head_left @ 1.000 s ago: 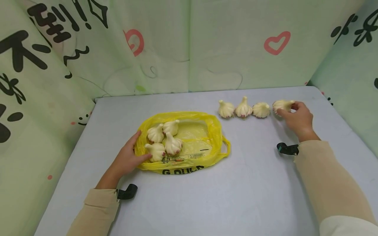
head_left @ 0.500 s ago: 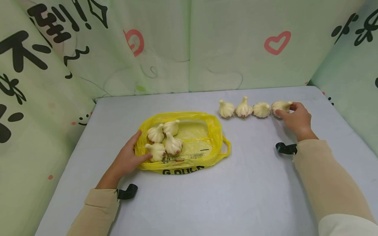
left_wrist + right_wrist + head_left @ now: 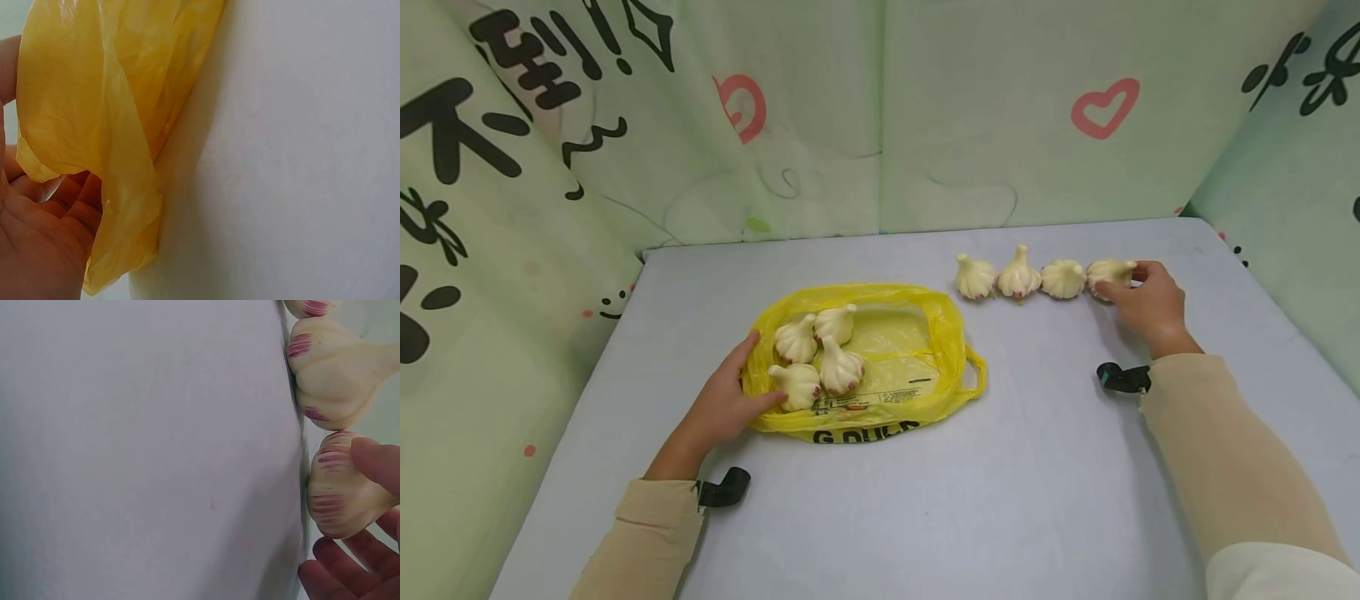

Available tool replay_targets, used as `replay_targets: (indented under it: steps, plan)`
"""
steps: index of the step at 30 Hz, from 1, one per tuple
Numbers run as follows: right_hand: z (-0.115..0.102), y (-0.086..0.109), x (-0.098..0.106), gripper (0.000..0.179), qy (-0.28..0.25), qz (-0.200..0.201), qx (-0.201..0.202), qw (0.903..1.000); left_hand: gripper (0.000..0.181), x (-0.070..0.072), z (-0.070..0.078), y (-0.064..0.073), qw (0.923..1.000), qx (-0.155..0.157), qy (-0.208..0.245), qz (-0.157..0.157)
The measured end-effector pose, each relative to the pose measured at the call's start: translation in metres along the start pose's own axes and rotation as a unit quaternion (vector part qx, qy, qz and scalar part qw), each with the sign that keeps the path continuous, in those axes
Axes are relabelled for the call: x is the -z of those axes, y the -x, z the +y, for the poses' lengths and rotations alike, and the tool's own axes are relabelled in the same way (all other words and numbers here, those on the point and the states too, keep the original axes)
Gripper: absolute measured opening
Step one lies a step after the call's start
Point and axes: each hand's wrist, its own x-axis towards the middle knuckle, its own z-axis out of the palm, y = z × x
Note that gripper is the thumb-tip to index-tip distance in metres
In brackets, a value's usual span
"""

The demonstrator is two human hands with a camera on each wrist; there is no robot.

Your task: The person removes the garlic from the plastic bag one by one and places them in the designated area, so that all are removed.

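My left hand [image 3: 722, 408] holds the left end of a yellow plastic bag [image 3: 947, 367], its thumb over the near rim. In the left wrist view the yellow film hangs beside the palm [image 3: 44, 250], covering part of the fingers. Several pale garlic bulbs [image 3: 841, 367] lie inside the bag's left half. At the back right, my right hand [image 3: 1157, 312] pinches a garlic bulb [image 3: 1108, 273] at the right end of a row. The right wrist view shows the thumb [image 3: 378, 464] on this bulb, with purple streaks at its base, close against its neighbour [image 3: 337, 375].
Left of the held bulb, more garlic bulbs stand in line: one [image 3: 1063, 279], another with an upright stem [image 3: 1019, 273] and the leftmost [image 3: 975, 277]. A bag handle [image 3: 976, 375] sticks out to the right. Printed green cloth [image 3: 970, 125] hangs behind the white table [image 3: 925, 517].
My right hand has slid the garlic bulb a little left, closing the gap to the row. The left hand and the bag have stayed in place.
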Motion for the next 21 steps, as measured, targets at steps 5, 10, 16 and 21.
replay_targets:
  steps: [5,10,16,21]
  plan:
    - [0.0002,0.0001,0.0002,0.09,0.014,-0.003,0.0,0.9999,0.101,0.0003,0.0021,0.0001,1.0,0.002,0.003,-0.001]
    - [0.0004,0.0017,0.0016,0.091,0.021,-0.008,0.004,0.9997,0.101,0.0004,0.0026,0.0006,1.0,-0.001,0.003,-0.001]
    - [0.0017,0.0021,0.0022,0.093,0.014,-0.016,0.01,0.9997,0.1,0.0001,0.001,0.0009,1.0,-0.006,0.001,0.001]
    - [0.0009,0.0035,0.0035,0.097,0.011,-0.016,0.013,0.9997,0.101,0.0,0.0011,0.0006,1.0,-0.004,-0.003,0.001]
